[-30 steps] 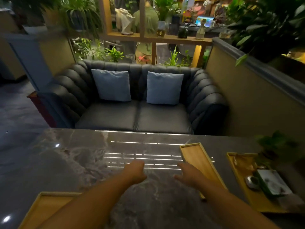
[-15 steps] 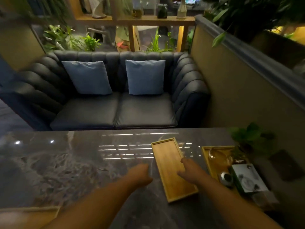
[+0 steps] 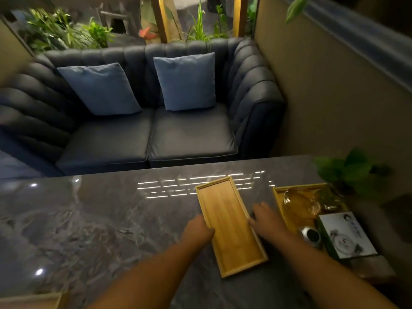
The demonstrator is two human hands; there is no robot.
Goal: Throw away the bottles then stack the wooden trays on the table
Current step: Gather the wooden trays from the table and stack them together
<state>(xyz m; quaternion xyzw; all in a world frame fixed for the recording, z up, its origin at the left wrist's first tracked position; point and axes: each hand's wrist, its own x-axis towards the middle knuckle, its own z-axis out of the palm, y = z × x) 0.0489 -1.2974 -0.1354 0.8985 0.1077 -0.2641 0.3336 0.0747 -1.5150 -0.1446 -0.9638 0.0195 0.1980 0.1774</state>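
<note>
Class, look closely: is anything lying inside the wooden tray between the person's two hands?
No, the wooden tray between the left hand and right hand shows only bare wood.

Our left hand lies against the left rim of the wooden tray. Its fingertips are tucked out of sight, so we cannot tell whether it grips. Our right hand meets the opposite rim, and we cannot tell whether it pinches or merely touches. Another tray shows only a corner, cut off by the bottom edge. The far-right tray is largely covered by a glass bowl, a tin and a printed box. We find the box's print too small to read. The plant beside it is blurred. The sofa runs off the left edge.
</note>
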